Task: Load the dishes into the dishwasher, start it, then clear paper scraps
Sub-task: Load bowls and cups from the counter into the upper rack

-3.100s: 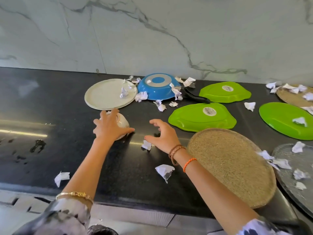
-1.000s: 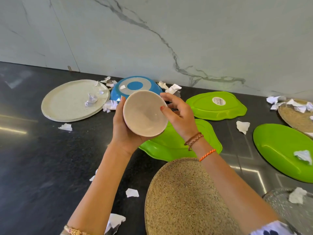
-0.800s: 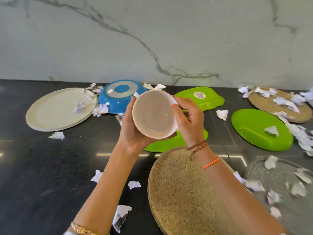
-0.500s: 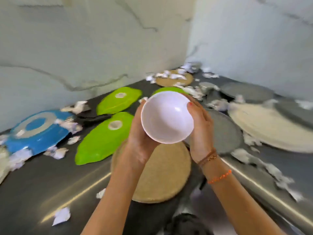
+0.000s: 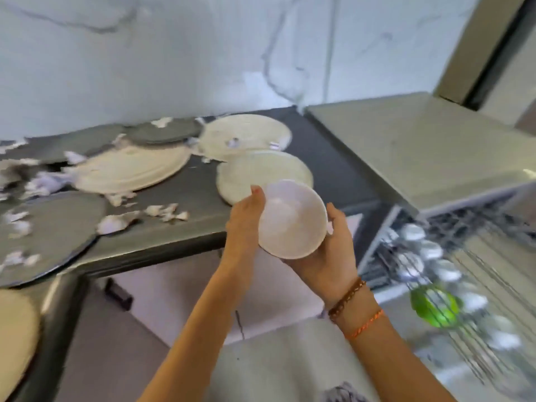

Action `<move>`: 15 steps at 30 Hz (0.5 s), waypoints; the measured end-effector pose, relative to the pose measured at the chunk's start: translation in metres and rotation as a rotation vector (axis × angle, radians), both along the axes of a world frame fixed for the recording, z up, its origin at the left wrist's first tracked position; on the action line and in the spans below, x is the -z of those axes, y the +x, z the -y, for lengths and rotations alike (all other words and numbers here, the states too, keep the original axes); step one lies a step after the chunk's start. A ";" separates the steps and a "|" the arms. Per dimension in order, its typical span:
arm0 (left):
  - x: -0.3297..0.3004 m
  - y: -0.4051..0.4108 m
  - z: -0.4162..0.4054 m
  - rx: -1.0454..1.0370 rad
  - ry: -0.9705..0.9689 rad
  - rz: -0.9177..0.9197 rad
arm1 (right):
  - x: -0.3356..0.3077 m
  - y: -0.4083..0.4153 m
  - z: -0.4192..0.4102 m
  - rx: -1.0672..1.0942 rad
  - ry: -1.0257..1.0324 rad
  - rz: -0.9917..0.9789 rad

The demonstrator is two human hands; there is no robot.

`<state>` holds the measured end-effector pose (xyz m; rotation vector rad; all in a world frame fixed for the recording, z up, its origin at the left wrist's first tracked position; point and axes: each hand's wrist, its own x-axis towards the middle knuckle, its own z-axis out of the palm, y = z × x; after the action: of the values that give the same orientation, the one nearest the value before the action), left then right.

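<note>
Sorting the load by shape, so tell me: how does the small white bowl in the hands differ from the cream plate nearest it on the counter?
The white bowl is deep, small and held tilted. The cream plate is flat, wider and lies on the counter. Both are round and pale.

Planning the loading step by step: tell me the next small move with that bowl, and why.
Probably carry the white bowl rightward and down toward the open dishwasher rack. The left hand and the right hand both hold it in the air, past the counter edge, and the rack, already holding dishes, lies just to the right.
</note>
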<state>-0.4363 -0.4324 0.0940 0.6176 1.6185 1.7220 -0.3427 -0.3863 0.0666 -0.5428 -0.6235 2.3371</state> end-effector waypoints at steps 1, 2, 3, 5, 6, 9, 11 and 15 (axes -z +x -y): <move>0.004 0.017 -0.014 0.022 -0.034 -0.017 | 0.006 0.023 -0.010 0.028 -0.008 0.003; 0.008 0.038 -0.029 0.050 -0.036 -0.004 | 0.009 0.048 -0.019 0.055 0.007 -0.008; 0.012 0.060 -0.044 0.089 -0.016 0.021 | 0.013 0.072 -0.029 0.086 0.031 -0.018; 0.019 0.105 -0.067 0.212 -0.001 0.031 | 0.019 0.119 -0.044 0.124 0.013 -0.081; 0.023 0.131 -0.081 0.279 0.008 0.045 | 0.024 0.145 -0.052 0.153 0.001 -0.112; 0.037 0.209 -0.117 0.485 -0.026 -0.018 | 0.037 0.222 -0.077 0.236 -0.026 -0.194; 0.048 0.254 -0.140 0.516 -0.043 -0.066 | 0.048 0.268 -0.093 0.282 -0.040 -0.180; 0.086 0.315 -0.191 0.489 -0.230 -0.121 | 0.067 0.339 -0.115 0.298 -0.090 -0.132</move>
<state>-0.1212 -0.2413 0.0077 0.9265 1.5551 1.1456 -0.0040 -0.2715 -0.0003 -0.4814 -0.3514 2.1048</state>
